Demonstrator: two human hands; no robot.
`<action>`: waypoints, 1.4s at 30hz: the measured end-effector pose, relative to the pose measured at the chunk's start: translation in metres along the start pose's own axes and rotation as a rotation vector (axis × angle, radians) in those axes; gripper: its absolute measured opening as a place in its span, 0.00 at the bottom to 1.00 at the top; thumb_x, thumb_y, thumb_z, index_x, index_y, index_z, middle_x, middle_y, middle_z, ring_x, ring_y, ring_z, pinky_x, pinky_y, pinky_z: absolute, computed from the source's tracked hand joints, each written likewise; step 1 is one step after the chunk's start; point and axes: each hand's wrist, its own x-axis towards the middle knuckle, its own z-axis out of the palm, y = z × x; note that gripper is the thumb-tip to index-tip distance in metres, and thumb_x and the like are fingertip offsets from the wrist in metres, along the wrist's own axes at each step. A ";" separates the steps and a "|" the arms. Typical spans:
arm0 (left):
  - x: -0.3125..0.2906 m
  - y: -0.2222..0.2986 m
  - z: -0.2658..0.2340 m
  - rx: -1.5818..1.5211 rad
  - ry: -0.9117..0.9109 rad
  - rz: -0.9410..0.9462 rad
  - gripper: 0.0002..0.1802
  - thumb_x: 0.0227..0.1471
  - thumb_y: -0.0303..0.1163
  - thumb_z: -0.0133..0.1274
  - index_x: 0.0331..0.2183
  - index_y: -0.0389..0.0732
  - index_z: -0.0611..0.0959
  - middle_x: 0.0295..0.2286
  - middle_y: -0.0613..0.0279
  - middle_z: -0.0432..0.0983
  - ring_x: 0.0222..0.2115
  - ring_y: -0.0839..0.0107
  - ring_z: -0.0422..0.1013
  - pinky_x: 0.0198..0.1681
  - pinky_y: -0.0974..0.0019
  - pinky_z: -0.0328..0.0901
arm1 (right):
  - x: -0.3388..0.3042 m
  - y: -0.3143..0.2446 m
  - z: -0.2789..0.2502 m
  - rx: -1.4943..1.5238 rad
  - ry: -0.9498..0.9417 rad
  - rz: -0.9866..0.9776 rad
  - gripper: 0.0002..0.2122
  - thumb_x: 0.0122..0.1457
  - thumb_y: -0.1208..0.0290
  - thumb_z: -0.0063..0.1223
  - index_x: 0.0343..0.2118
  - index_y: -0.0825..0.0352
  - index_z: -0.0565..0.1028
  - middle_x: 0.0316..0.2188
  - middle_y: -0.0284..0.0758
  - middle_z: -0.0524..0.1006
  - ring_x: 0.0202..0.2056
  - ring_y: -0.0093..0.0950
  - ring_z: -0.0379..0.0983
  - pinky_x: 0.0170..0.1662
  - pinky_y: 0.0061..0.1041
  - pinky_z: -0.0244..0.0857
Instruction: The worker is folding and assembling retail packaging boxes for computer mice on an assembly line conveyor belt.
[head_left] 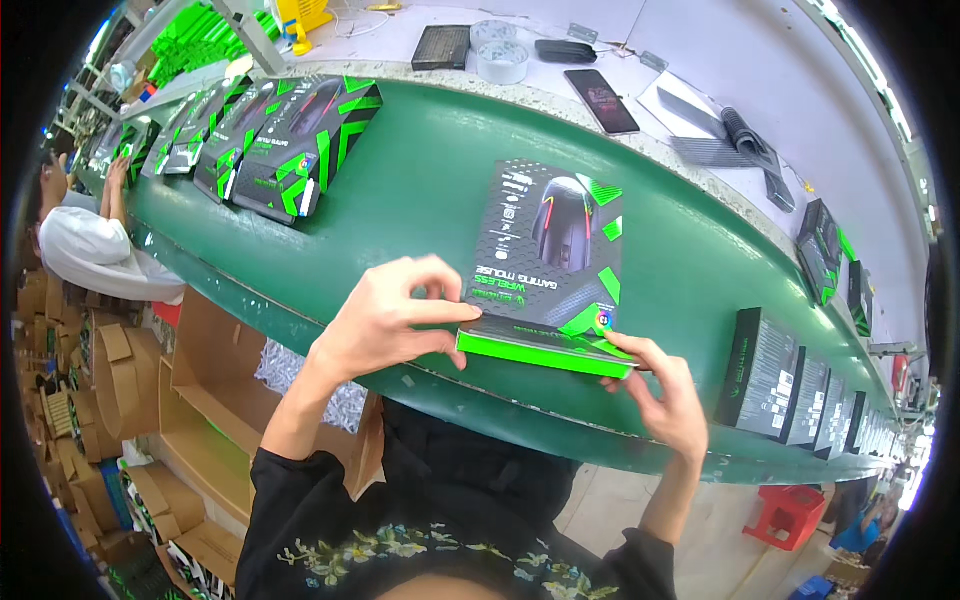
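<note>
A black and green mouse box (530,240) with a computer mouse pictured on its face lies on the green bench in front of me, its lettering upside down to me. Along its near end runs a bright green flap or inner edge (545,355), standing out towards me. My left hand (390,312) grips the near left corner, with thumb and forefinger curled round it. At the near right corner, my right hand (668,395) has its thumb on top and its other fingers underneath, partly hidden by the box.
Similar boxes (300,145) lie in a row at left, and dark boxes (762,370) stand at right on the green bench (420,190). On the back ledge are a phone (602,100), tape rolls (502,62) and dark strips (755,150). Another person (95,245) works far left. An open carton (215,400) stands below.
</note>
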 end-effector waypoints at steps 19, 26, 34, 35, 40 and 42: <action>0.020 0.009 0.014 -1.258 0.524 0.072 0.14 0.59 0.31 0.49 0.47 0.40 0.74 0.47 0.45 0.69 0.50 0.53 0.66 0.56 0.51 0.59 | 0.056 -0.001 0.013 0.900 0.054 -0.541 0.19 0.57 0.71 0.51 0.54 0.63 0.71 0.54 0.57 0.67 0.60 0.55 0.59 0.63 0.49 0.51; 0.010 0.015 0.016 -1.207 0.538 0.119 0.10 0.52 0.21 0.45 0.30 0.35 0.82 0.44 0.39 0.69 0.49 0.46 0.67 0.55 0.46 0.60 | 0.036 -0.003 0.010 0.744 0.067 -0.536 0.11 0.59 0.68 0.50 0.40 0.66 0.80 0.53 0.62 0.67 0.60 0.58 0.58 0.62 0.55 0.47; 0.008 0.018 0.004 -1.038 0.445 0.105 0.08 0.50 0.36 0.55 0.27 0.42 0.81 0.45 0.39 0.67 0.48 0.41 0.67 0.54 0.42 0.60 | 0.026 -0.022 -0.008 0.258 0.193 -0.647 0.29 0.39 0.52 0.70 0.38 0.73 0.81 0.50 0.58 0.70 0.49 0.52 0.72 0.54 0.48 0.63; 0.011 0.020 0.005 -0.973 0.442 0.114 0.12 0.47 0.40 0.58 0.28 0.42 0.81 0.45 0.38 0.67 0.48 0.40 0.67 0.54 0.42 0.60 | 0.022 -0.024 -0.009 0.195 0.215 -0.622 0.29 0.39 0.52 0.71 0.38 0.73 0.81 0.49 0.58 0.71 0.49 0.52 0.72 0.53 0.47 0.65; 0.013 0.019 0.005 -0.790 0.428 0.150 0.20 0.35 0.42 0.68 0.29 0.43 0.81 0.45 0.35 0.68 0.46 0.40 0.69 0.50 0.43 0.65 | 0.018 -0.034 -0.024 0.019 0.167 -0.586 0.28 0.38 0.54 0.70 0.38 0.74 0.81 0.46 0.57 0.75 0.46 0.47 0.75 0.51 0.40 0.67; 0.014 0.015 0.002 -0.781 0.407 0.184 0.20 0.36 0.40 0.69 0.31 0.42 0.80 0.44 0.34 0.68 0.46 0.39 0.70 0.48 0.43 0.66 | 0.022 -0.042 -0.024 0.021 0.165 -0.573 0.27 0.39 0.57 0.70 0.38 0.75 0.80 0.46 0.58 0.75 0.43 0.45 0.76 0.49 0.36 0.68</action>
